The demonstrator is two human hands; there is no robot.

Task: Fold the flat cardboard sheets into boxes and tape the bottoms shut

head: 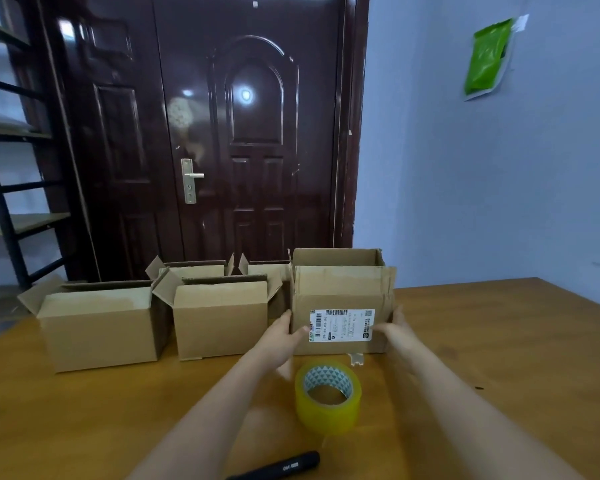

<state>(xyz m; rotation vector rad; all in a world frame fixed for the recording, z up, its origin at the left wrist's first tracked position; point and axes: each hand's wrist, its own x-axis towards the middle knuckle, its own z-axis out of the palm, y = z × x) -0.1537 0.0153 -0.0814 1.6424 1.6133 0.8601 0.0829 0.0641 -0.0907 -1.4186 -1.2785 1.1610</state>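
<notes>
An upright cardboard box (340, 292) with a white shipping label stands on the wooden table (499, 341), its top flaps open. My left hand (284, 336) grips its left side and my right hand (394, 327) grips its right side. A roll of yellowish clear tape (328, 398) lies flat on the table just in front of the box, between my forearms. To the left stand other folded boxes with open tops: a large one (99, 327), a middle one (220, 320), and two more behind them (194, 270).
A black pen-like cutter (281, 467) lies at the table's near edge. Behind the table is a dark wooden door (222, 133). A metal shelf rack (11, 150) stands at the left. A green bag (487, 57) hangs on the right wall.
</notes>
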